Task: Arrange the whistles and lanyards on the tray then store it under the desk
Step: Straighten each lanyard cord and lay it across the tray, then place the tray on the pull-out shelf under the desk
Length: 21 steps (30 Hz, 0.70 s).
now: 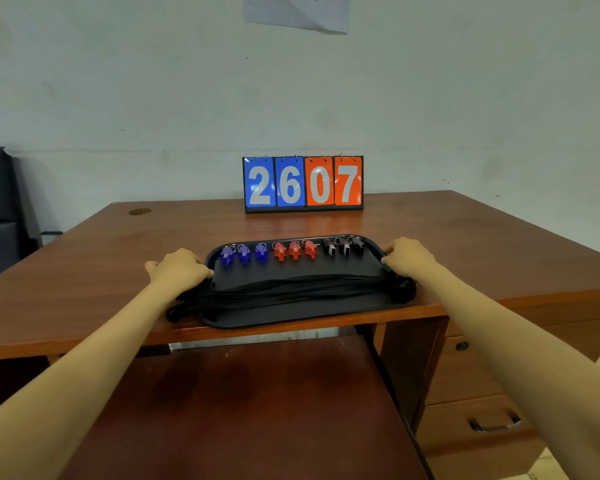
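A black tray [291,315] lies at the front edge of the brown desk [118,258]. Along its far side stand three blue whistles [244,254], three red whistles [294,250] and three black whistles [343,246] in a row. A bundle of black lanyards [291,289] stretches across the tray's near half and spills over its left end. My left hand [179,268] grips the tray's left rim. My right hand [409,256] grips the right rim.
A flip scoreboard [303,183] reading 2607 stands at the back of the desk. A pull-out shelf [257,403] sits below the desktop in front of me. Drawers [482,393] are at the lower right. A dark chair [0,209] is at the left.
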Each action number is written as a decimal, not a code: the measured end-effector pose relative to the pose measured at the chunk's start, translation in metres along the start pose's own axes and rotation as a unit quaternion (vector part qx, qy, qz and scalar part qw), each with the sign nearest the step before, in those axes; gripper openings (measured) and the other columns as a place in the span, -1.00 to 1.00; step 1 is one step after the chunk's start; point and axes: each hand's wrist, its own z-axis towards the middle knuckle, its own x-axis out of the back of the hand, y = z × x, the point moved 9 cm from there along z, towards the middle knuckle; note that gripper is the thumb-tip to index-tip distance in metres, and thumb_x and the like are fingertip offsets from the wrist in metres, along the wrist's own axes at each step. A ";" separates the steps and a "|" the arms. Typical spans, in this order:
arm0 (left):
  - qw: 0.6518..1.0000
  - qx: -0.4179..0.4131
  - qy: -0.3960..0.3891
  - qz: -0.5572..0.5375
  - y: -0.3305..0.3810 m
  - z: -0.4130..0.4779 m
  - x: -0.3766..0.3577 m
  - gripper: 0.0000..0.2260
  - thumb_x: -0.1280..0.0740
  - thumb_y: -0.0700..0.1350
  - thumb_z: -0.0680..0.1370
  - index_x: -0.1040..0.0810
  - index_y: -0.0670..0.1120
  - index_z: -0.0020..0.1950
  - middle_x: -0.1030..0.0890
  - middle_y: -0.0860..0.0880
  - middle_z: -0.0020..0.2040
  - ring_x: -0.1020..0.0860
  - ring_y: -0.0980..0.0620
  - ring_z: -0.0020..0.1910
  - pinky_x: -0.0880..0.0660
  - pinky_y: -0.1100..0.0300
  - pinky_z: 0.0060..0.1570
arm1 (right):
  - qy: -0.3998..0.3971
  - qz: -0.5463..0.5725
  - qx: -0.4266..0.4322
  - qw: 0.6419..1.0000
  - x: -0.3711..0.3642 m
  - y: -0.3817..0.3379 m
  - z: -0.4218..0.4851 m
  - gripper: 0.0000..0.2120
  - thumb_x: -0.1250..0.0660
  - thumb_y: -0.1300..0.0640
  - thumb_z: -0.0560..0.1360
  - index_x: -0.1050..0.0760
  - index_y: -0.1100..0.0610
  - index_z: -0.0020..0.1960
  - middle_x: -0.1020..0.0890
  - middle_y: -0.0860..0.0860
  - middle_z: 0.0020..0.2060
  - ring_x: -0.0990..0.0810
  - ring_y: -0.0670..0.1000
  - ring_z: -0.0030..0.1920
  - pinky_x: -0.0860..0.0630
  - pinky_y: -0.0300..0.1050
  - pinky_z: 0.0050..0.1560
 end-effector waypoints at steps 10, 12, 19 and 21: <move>0.993 0.017 0.003 -0.113 -0.014 -0.006 0.000 -0.77 -0.30 0.00 0.53 -0.61 0.01 0.15 -0.64 -0.06 0.10 -0.48 -0.13 0.14 -0.22 0.05 0.15 | 0.005 0.067 -0.002 0.998 0.004 -0.001 -0.007 -0.81 -0.33 0.16 0.48 -0.64 0.12 0.05 -0.67 0.13 -0.02 -0.63 0.14 -0.05 -0.59 0.06 0.07; 0.992 0.019 0.007 -0.128 -0.018 -0.012 0.005 -0.77 -0.31 0.00 0.53 -0.61 0.00 0.15 -0.63 -0.07 0.13 -0.47 -0.15 0.17 -0.21 0.04 0.17 | 0.006 0.070 0.006 0.997 0.008 -0.006 -0.014 -0.81 -0.33 0.16 0.49 -0.64 0.14 0.06 -0.67 0.13 0.01 -0.63 0.13 -0.03 -0.58 0.05 0.09; 0.985 0.007 0.055 -0.163 -0.034 -0.040 0.059 -0.75 -0.32 0.00 0.52 -0.61 -0.02 0.16 -0.59 -0.08 0.20 -0.44 -0.17 0.22 -0.20 0.02 0.25 | 0.054 0.092 0.049 0.993 0.051 -0.035 -0.055 -0.78 -0.32 0.18 0.47 -0.63 0.18 0.08 -0.67 0.15 0.01 -0.63 0.11 -0.02 -0.57 -0.04 0.03; 0.984 0.011 0.059 -0.170 -0.048 -0.052 0.070 -0.75 -0.33 0.01 0.51 -0.61 0.00 0.15 -0.58 -0.07 0.23 -0.43 -0.18 0.26 -0.18 -0.03 0.30 | 0.064 0.103 0.055 0.991 0.059 -0.043 -0.075 -0.78 -0.32 0.18 0.46 -0.63 0.17 0.07 -0.67 0.14 0.01 -0.63 0.12 -0.01 -0.57 -0.04 0.02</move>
